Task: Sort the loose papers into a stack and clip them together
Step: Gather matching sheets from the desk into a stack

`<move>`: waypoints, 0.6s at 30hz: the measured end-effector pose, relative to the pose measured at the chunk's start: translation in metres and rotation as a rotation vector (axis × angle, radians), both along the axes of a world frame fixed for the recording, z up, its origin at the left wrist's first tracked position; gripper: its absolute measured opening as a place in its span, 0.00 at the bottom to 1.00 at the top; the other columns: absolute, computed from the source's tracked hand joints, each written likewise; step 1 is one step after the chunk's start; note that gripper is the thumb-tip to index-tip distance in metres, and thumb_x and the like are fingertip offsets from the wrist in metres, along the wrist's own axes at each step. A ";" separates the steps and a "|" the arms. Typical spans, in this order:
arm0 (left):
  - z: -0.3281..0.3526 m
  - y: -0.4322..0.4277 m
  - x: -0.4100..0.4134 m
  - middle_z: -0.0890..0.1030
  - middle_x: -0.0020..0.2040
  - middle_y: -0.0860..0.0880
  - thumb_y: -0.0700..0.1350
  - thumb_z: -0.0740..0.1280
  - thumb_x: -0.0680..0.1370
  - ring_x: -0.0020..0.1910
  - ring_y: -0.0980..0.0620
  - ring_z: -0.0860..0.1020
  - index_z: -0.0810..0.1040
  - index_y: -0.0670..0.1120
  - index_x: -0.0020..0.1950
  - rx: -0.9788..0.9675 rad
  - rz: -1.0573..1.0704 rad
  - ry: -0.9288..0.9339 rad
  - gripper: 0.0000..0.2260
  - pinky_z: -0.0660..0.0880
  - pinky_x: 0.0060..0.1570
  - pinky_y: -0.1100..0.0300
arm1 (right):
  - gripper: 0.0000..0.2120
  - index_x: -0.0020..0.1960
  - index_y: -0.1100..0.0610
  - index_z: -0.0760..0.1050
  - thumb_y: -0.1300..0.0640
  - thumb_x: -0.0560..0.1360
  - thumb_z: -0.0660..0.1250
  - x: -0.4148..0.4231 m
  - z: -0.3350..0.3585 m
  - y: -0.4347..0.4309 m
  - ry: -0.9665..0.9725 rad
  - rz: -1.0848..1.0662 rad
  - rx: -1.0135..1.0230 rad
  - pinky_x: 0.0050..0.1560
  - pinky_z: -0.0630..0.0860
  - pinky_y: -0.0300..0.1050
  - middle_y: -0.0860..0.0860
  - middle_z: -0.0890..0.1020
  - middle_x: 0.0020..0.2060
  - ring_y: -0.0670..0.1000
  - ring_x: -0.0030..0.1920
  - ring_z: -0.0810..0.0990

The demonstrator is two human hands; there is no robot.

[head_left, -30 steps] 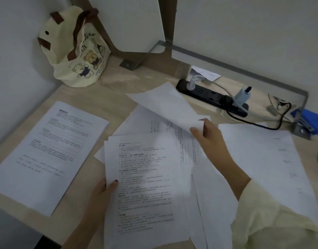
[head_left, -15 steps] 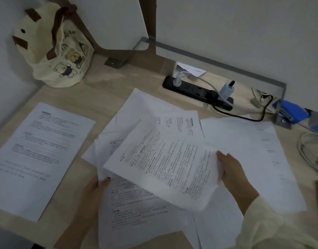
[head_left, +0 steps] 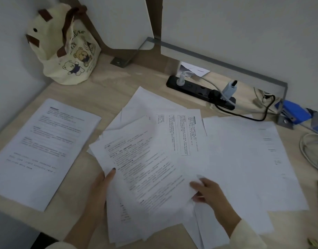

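Note:
Several printed white sheets lie fanned in a loose pile [head_left: 151, 159] in the middle of the wooden desk [head_left: 104, 90]. My left hand [head_left: 100, 191] pinches the pile's left edge, thumb on top. My right hand [head_left: 206, 193] grips the lower right edge of the top printed sheet [head_left: 145, 169], which lies askew over the others. A separate printed sheet [head_left: 45, 148] rests flat at the left. A mostly blank sheet [head_left: 244, 159] lies at the right, partly under the pile. No clip shows in either hand.
A cream bear-print tote bag [head_left: 68, 51] stands in the back left corner. A black power strip [head_left: 199, 90] with plugs and cables runs along the back. A blue stapler [head_left: 293, 114] sits at the back right. Grey cables [head_left: 310, 153] curl at the right edge.
My right hand brought the sheet it took from the far side down onto the pile and slid toward me along its right edge. My left hand stayed on the pile's left edge.

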State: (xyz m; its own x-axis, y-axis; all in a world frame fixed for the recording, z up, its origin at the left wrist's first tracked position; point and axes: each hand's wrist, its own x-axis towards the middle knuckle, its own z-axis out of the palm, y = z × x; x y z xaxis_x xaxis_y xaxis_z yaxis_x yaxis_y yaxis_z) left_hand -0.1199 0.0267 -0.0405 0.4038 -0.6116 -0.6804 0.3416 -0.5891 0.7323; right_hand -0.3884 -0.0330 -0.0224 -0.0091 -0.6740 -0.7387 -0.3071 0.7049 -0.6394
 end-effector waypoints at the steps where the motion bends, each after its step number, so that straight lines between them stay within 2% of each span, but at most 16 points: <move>1: 0.000 0.000 -0.001 0.80 0.49 0.55 0.50 0.63 0.78 0.48 0.54 0.77 0.76 0.50 0.58 -0.008 -0.007 -0.010 0.10 0.73 0.43 0.58 | 0.03 0.46 0.63 0.77 0.63 0.74 0.65 0.003 0.000 0.005 0.000 0.101 0.050 0.32 0.78 0.37 0.55 0.81 0.36 0.49 0.31 0.80; 4: -0.001 0.002 -0.001 0.81 0.47 0.51 0.46 0.63 0.78 0.47 0.52 0.79 0.77 0.48 0.55 0.004 -0.006 -0.014 0.08 0.73 0.41 0.58 | 0.05 0.40 0.58 0.75 0.61 0.75 0.66 0.011 -0.004 0.015 -0.021 0.354 0.150 0.31 0.76 0.35 0.51 0.79 0.34 0.44 0.28 0.80; 8: -0.003 0.001 0.001 0.82 0.52 0.46 0.45 0.64 0.78 0.52 0.45 0.80 0.78 0.45 0.58 0.025 -0.040 -0.068 0.11 0.75 0.55 0.47 | 0.05 0.43 0.55 0.78 0.55 0.75 0.65 0.016 -0.004 0.020 -0.010 0.606 0.172 0.34 0.75 0.33 0.46 0.81 0.36 0.42 0.31 0.80; 9: -0.003 0.001 0.002 0.82 0.51 0.46 0.44 0.64 0.78 0.51 0.45 0.80 0.78 0.45 0.58 0.012 -0.053 -0.085 0.11 0.75 0.55 0.47 | 0.06 0.42 0.53 0.78 0.54 0.75 0.64 0.016 -0.003 0.017 0.001 0.613 0.152 0.34 0.75 0.33 0.46 0.80 0.35 0.42 0.32 0.79; 11: -0.001 -0.001 0.003 0.82 0.48 0.49 0.41 0.62 0.78 0.48 0.48 0.80 0.78 0.47 0.55 -0.022 -0.076 -0.122 0.08 0.76 0.45 0.53 | 0.07 0.39 0.53 0.75 0.54 0.76 0.64 0.012 -0.003 0.007 0.062 0.485 0.025 0.35 0.75 0.35 0.48 0.79 0.34 0.45 0.34 0.79; 13: 0.001 -0.003 0.004 0.81 0.46 0.52 0.39 0.61 0.78 0.46 0.51 0.79 0.76 0.49 0.55 -0.049 -0.083 -0.151 0.09 0.73 0.39 0.59 | 0.03 0.42 0.53 0.74 0.55 0.74 0.67 0.002 -0.003 -0.008 0.168 0.192 -0.146 0.40 0.75 0.42 0.50 0.79 0.38 0.51 0.38 0.79; 14: 0.002 -0.003 0.004 0.80 0.46 0.54 0.39 0.61 0.78 0.46 0.53 0.78 0.74 0.49 0.56 -0.058 -0.089 -0.166 0.09 0.72 0.39 0.61 | 0.05 0.45 0.53 0.74 0.54 0.73 0.68 -0.002 -0.003 -0.017 0.262 0.083 -0.214 0.43 0.74 0.45 0.51 0.79 0.42 0.53 0.42 0.79; 16: 0.002 -0.003 0.003 0.78 0.45 0.56 0.38 0.60 0.78 0.45 0.56 0.77 0.73 0.49 0.56 -0.069 -0.108 -0.199 0.09 0.71 0.38 0.63 | 0.17 0.55 0.56 0.71 0.49 0.72 0.69 -0.008 -0.002 -0.035 0.465 0.033 -0.275 0.48 0.73 0.47 0.54 0.77 0.51 0.53 0.48 0.77; 18: 0.002 -0.002 0.001 0.78 0.45 0.55 0.38 0.60 0.78 0.45 0.53 0.77 0.73 0.48 0.57 -0.059 -0.120 -0.217 0.10 0.72 0.42 0.60 | 0.27 0.63 0.59 0.67 0.46 0.71 0.69 -0.006 -0.002 -0.051 0.604 0.062 -0.301 0.53 0.73 0.51 0.56 0.72 0.58 0.56 0.55 0.75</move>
State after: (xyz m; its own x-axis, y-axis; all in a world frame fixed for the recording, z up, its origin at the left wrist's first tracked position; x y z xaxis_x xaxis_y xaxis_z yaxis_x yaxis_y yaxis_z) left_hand -0.1188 0.0244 -0.0388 0.4590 -0.6997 -0.5474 0.1027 -0.5703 0.8150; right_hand -0.3943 -0.0843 -0.0241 -0.3158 -0.8623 -0.3959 -0.7063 0.4923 -0.5088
